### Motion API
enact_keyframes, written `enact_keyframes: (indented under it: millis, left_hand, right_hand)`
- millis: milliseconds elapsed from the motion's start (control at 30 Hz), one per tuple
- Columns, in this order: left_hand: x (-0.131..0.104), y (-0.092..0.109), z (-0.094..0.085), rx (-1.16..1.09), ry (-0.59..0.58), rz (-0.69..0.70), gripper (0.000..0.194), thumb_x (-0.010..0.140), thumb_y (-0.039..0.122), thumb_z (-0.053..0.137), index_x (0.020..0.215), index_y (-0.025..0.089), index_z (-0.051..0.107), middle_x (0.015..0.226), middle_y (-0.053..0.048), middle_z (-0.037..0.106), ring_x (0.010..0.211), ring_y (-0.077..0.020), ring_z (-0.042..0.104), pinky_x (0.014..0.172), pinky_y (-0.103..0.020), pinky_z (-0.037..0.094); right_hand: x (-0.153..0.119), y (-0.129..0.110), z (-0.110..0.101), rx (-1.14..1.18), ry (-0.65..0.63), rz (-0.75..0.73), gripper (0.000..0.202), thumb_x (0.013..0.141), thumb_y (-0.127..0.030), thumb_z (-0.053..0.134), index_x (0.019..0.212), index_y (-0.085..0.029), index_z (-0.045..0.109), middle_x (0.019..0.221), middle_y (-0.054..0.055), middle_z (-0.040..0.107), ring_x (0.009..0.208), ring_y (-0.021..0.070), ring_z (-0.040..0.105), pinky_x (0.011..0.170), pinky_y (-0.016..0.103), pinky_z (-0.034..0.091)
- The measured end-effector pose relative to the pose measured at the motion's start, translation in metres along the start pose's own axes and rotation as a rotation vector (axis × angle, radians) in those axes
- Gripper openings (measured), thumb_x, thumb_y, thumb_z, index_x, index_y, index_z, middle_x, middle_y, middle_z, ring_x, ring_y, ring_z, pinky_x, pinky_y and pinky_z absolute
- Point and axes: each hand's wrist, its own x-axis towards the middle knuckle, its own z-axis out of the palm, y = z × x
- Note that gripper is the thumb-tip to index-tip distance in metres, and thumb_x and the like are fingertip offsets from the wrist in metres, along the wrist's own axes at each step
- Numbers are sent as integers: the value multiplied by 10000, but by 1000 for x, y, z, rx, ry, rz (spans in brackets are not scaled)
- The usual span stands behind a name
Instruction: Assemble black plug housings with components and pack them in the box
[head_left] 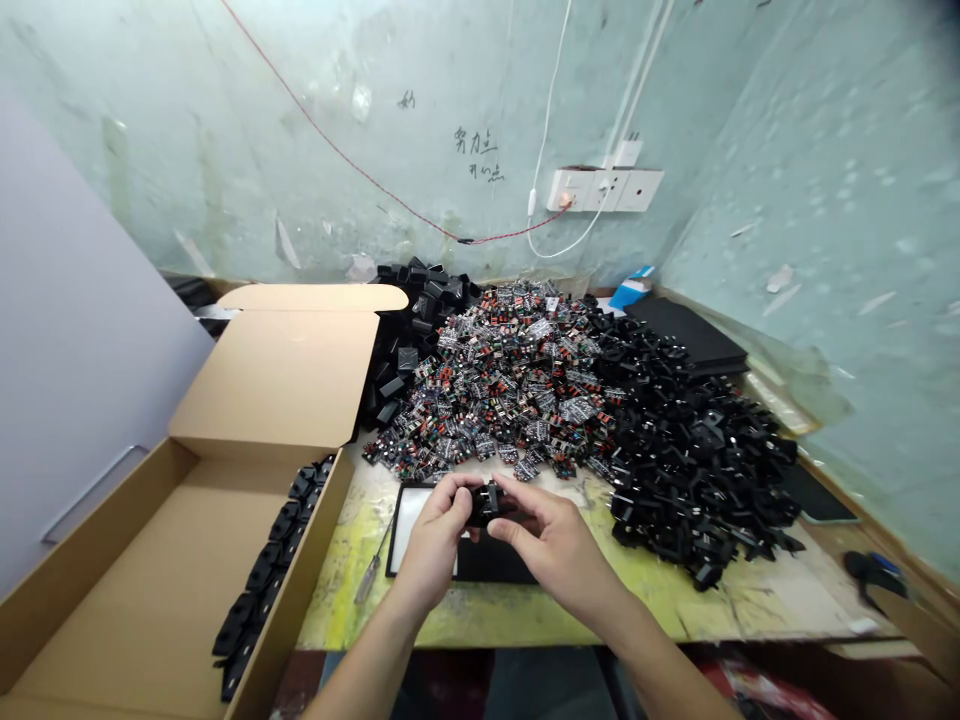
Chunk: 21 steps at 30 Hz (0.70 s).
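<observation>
Between both hands is a small black power-adapter casing [487,501] with metal parts showing, held over the table's front middle. My left hand [444,520] closes on its left side, thumb on top. On the other side my right hand [541,525] grips it with curled fingers and thumb. Fingers hide much of the casing. Beneath the hands lies a black-framed tray or pad [487,562] with a white part on the left. Behind them is a heap of small circuit boards [517,380]. To the right is a pile of black plug parts [697,450].
An open cardboard box [112,560] at left has black adapters [266,565] lined along its right wall. Black casings [420,310] are piled behind. A screwdriver [368,577] lies beside the tray. Wall sockets [607,188] have cords; scissors-like black handles [870,575] lie far right.
</observation>
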Motion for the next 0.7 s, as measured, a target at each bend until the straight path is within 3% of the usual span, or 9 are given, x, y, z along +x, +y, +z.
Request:
enact_keyframes:
  millis: [500,700]
  left_hand:
    - [-4,5,5,286,23,109,329,990,523,581,1118,233,668,1018,-33,656,936,-217,575,790,-300,470]
    - [-7,8,12,439,28,262,295,975,482,624,1121,226,612,1026,-37,653,986,-235,600,890,-342,469]
  right_hand:
    - [-1,2,2,-233,43,-136,567,858,-146,746,1403,-301,719,1289,68,784,1114,286,748,979,430,618]
    - [-1,11,9,-243,144,-288,503,904,-129,658,1375,-284,739,1286,89,788,1143,287,763,978,425,641]
